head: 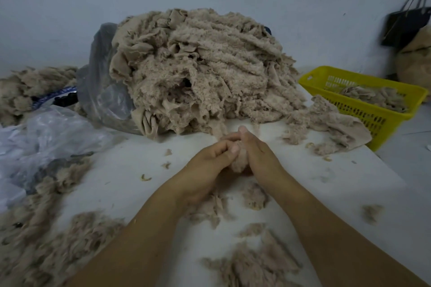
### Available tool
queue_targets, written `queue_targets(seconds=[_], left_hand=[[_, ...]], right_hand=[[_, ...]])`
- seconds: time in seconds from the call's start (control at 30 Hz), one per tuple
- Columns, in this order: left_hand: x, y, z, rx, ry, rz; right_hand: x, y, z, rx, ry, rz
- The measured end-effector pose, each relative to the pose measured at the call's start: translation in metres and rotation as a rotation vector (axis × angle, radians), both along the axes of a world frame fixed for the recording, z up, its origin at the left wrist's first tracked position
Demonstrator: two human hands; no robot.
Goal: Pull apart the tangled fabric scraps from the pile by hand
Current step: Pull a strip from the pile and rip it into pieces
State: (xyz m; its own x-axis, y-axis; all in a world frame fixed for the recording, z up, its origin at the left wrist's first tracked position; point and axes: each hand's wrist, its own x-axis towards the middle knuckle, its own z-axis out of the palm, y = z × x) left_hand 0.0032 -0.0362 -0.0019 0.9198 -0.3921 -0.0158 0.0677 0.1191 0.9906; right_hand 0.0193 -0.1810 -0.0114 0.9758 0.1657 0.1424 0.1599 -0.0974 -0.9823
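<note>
1. Hands meet near the middle of the white worktop [130,170], the left hand [210,158] and the right hand [258,149] close together with their fingers touching.
2. Both hands are curled round one beige fluffy scrap [240,162], which bulges out between the palms. The left thumb lies across the top of it.
3. Just beyond the fingertips rises the pile [198,70], a tall heap of tangled beige plush fabric with ragged edges hanging toward the hands.
4. A clear plastic bag [102,81] wraps the left side of the pile, and a crumpled plastic sheet [46,133] lies further left on the worktop.
5. Loose tufts [46,240] of the same fibre are strewn over the near worktop, under and beside both forearms.
6. At the right edge stands a yellow basket [363,112] with slotted walls and some beige scraps inside. More scraps lie heaped between it and the pile.
7. A dark bag [405,28] hangs by its straps against the pale wall [70,7] at the far right.
</note>
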Motion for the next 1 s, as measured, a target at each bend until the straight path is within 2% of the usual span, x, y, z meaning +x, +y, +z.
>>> queue_targets(seconds=[0.07, 0.2, 0.33, 0.43, 0.5, 0.57, 0.67, 0.9, 1.0], left_hand=[[-0.010, 0.004, 0.004, -0.063, 0.054, -0.146], [-0.025, -0.008, 0.004, -0.055, 0.146, -0.367], [-0.020, -0.011, -0.005, -0.139, 0.166, -0.177], [-0.008, -0.004, -0.007, -0.248, 0.237, 0.049], [-0.001, 0.000, -0.007, -0.320, 0.308, 0.213], [0.004, 0.005, -0.006, -0.427, 0.379, 0.298], [0.008, 0.015, -0.003, -0.629, 0.444, 0.304], [0.010, 0.021, 0.003, -0.953, 0.516, 0.279], [0.007, 0.023, 0.005, -0.926, 0.489, 0.237]], right_hand=[[0.000, 0.001, 0.000, 0.026, 0.011, 0.025], [0.006, 0.001, 0.002, 0.177, 0.216, -0.035], [0.007, -0.005, 0.003, 0.259, 0.229, -0.026], [0.006, -0.004, 0.007, 0.330, 0.173, -0.130], [0.004, -0.001, 0.008, 0.217, 0.033, -0.164], [-0.003, 0.005, 0.010, 0.129, -0.095, -0.101], [-0.009, 0.012, 0.008, -0.005, -0.153, -0.044], [0.001, 0.011, 0.003, -0.422, -0.315, -0.161], [0.000, 0.010, 0.003, -0.408, -0.263, -0.133]])
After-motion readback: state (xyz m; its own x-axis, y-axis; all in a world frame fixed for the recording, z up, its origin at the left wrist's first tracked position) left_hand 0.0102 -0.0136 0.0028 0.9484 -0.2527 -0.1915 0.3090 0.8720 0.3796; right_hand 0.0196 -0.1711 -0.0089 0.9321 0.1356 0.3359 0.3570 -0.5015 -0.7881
